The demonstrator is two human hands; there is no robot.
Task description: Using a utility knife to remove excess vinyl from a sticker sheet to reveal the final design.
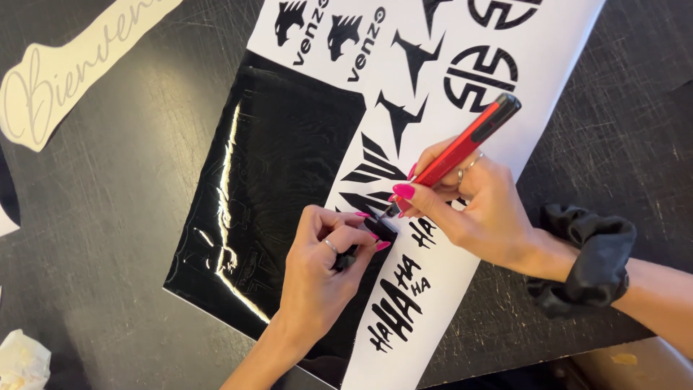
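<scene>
**Weeding a vinyl sheet: slip hazards and clearance**

The right hand grips a red knife, tip on the vinyl sheet mid-desk. The left hand pinches a peeled black strip just beside the tip. A slip could likely nick those fingers or tear the cut shapes. The sheet's lower edge lies near the desk edge; open room lies left.

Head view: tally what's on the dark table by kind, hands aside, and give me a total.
Glossy black vinyl sheet with white backing: 1
Red and black craft knife, held in the right hand: 1
Cream cut-out strip with cursive lettering: 1
Black fabric scrunchie, on the right wrist: 1
Crumpled pale scrap: 1
Peeled black vinyl strip, pinched by the left hand: 1
Total: 6
</scene>
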